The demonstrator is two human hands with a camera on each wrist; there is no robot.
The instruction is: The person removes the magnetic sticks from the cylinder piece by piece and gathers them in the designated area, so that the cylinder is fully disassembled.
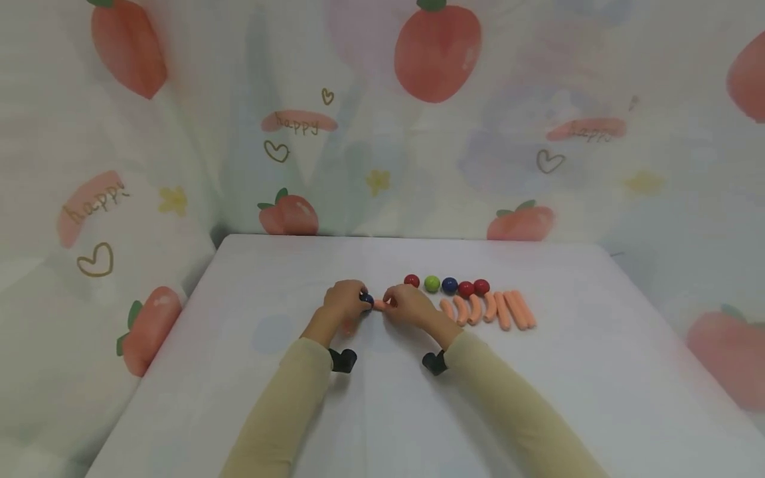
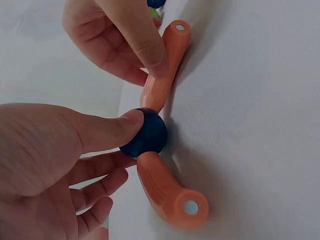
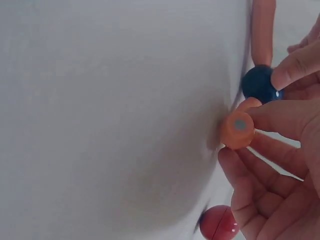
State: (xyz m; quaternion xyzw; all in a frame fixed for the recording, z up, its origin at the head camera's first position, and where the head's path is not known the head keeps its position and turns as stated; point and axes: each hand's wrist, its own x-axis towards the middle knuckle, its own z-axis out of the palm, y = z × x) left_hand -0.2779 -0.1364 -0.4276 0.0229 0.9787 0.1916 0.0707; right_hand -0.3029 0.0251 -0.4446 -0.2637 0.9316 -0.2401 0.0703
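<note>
My left hand [image 1: 346,299] pinches a dark blue ball [image 2: 152,135] between thumb and fingers, just above the white table. An orange curved magnetic rod [image 2: 167,192] with a silvery disc in its end touches the near side of the ball in the left wrist view. On the ball's opposite side a second orange magnetic rod [image 3: 237,135] meets it. My right hand [image 1: 412,307] pinches that second rod, thumb on top, and hides part of it. Both hands are close together near the table's middle.
Beyond and right of my right hand lie red balls [image 1: 481,287], a green ball [image 1: 432,283] and another blue ball [image 1: 449,285]. Below them runs a row of curved orange rods [image 1: 475,310] and straight ones [image 1: 515,310]. A patterned cloth [image 1: 370,133] hangs behind the table [image 1: 287,411].
</note>
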